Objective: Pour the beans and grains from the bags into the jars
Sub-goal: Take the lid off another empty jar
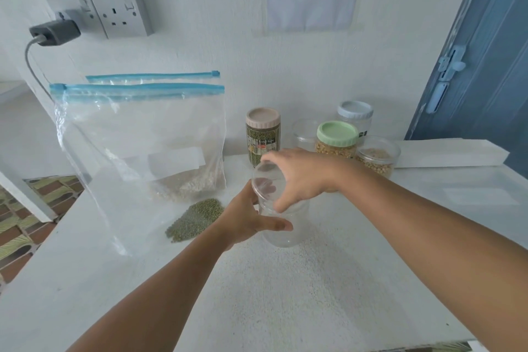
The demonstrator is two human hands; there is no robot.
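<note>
Both hands on empty clear jar

Soft, even daylight fills the scene; shadows are faint. Wide-angle distortion bends the edges, and the picture looks slightly soft throughout.

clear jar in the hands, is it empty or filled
Empty. The clear jar held by the left hand and right hand shows only the white table through its walls.
</note>
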